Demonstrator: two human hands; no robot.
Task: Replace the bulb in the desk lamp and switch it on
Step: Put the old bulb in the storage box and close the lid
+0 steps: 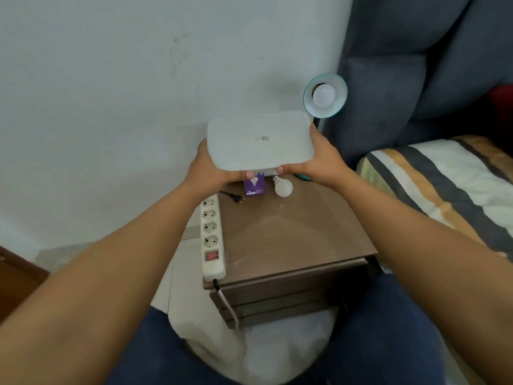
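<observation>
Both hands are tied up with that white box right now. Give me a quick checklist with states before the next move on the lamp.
1. Hands free: not ok; left hand and right hand hold the flat white plastic box.
2. Spare white bulb on brown wooden nightstand: ok.
3. Black plug out of white power strip: ok.
4. Bulb still in teal lamp shade: not ok.
5. Strip's red switch position: cannot tell.

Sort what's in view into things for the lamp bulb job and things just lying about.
For the job: desk lamp with bulb in it; loose bulb; purple bulb box; black plug; power strip.

Lying about: white flat box held in both hands; striped bedding; nightstand.
</observation>
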